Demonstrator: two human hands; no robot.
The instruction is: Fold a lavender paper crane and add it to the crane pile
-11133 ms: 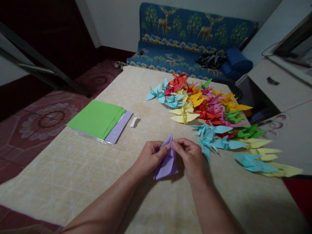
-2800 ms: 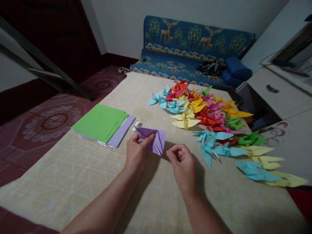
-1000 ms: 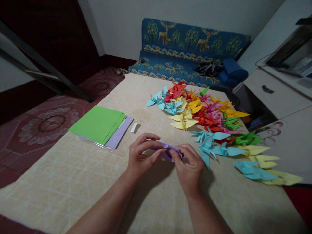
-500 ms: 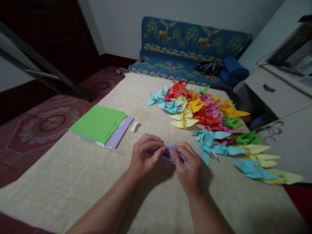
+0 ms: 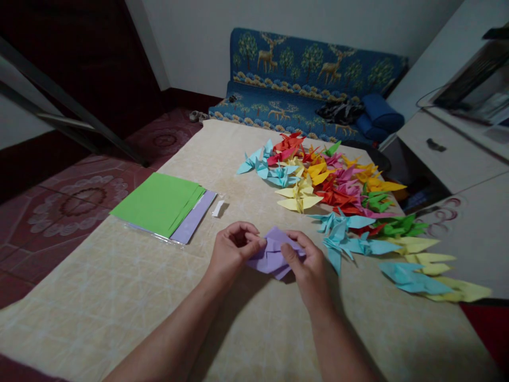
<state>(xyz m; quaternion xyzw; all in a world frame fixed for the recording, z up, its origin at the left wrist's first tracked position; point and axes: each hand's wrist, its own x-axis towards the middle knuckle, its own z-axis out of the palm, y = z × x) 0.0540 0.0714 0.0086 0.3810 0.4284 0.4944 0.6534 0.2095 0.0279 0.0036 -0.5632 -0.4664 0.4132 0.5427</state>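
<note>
A folded piece of purple origami paper (image 5: 272,255) is held between my two hands, just above the table. My left hand (image 5: 234,249) pinches its left edge between thumb and fingers. On the other side, my right hand (image 5: 308,260) grips the paper with the thumb on top and the fingers behind. The broad face of the paper, with creases and layered flaps, is turned up towards me. To the right of my hands lie many folded paper cranes (image 5: 300,197) in light blue, red, yellow, orange, pink and green.
A stack of green paper sheets (image 5: 159,201) lies on purple sheets (image 5: 194,217) in clear plastic at left. Beside it is a small white scrap (image 5: 218,208). The table (image 5: 119,302) has a pale patterned cover. Behind stand a blue sofa (image 5: 294,79) and, at right, a white cabinet (image 5: 465,154).
The purple paper was seen nearly edge-on and mostly hidden by my fingers. Now it is tilted so its broad face shows, and both hands still hold it.
</note>
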